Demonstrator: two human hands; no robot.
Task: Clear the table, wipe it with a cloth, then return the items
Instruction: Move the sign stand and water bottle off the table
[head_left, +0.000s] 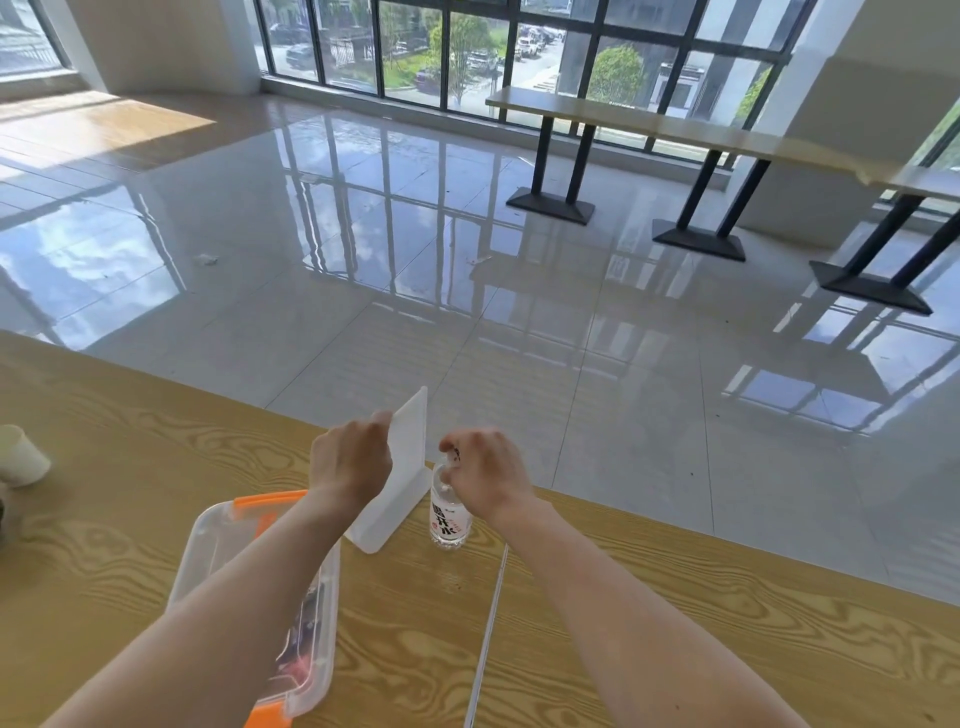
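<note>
On the wooden table (675, 613) a white acrylic sign stand (400, 467) stands upright near the far edge. My left hand (350, 462) grips its top left edge. Just right of it stands a clear water bottle (448, 514) with a red and black label. My right hand (485, 475) curls round the bottle's cap from above. A clear plastic box with orange clips (260, 587) lies under my left forearm, with dark items inside.
A paper cup (21, 457) lies on its side at the table's left edge. A seam (488, 634) runs across the tabletop. Beyond the far edge is a glossy tiled floor (415, 260), with long tables on black legs (701, 135) by the windows.
</note>
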